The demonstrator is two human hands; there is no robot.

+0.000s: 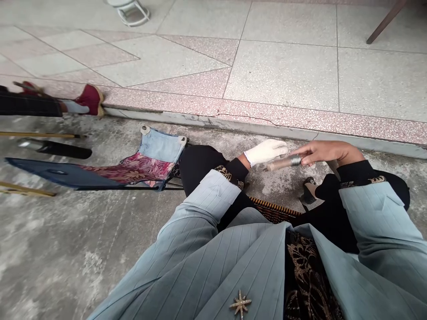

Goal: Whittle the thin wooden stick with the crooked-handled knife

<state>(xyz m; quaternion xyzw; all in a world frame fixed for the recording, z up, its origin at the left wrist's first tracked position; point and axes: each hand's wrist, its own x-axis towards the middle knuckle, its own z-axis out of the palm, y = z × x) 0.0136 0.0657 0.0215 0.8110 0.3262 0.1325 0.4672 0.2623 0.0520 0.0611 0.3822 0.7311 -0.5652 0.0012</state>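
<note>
My left hand wears a white knitted glove. Its fingers are curled together just above a pale wooden stick; whatever they may hold is hidden. My bare right hand grips the other end of that stick between thumb and fingers. Silvery wire appears to be wound around the stick near my fingertips. A thin dark tip shows at the stick's left end. Both hands are in front of my knees, above the concrete ground.
A low folding seat of denim and flowered cloth stands left of my knee. Beyond it are a person's red shoe, a dark object and yellowish poles. A raised tiled step runs across the front.
</note>
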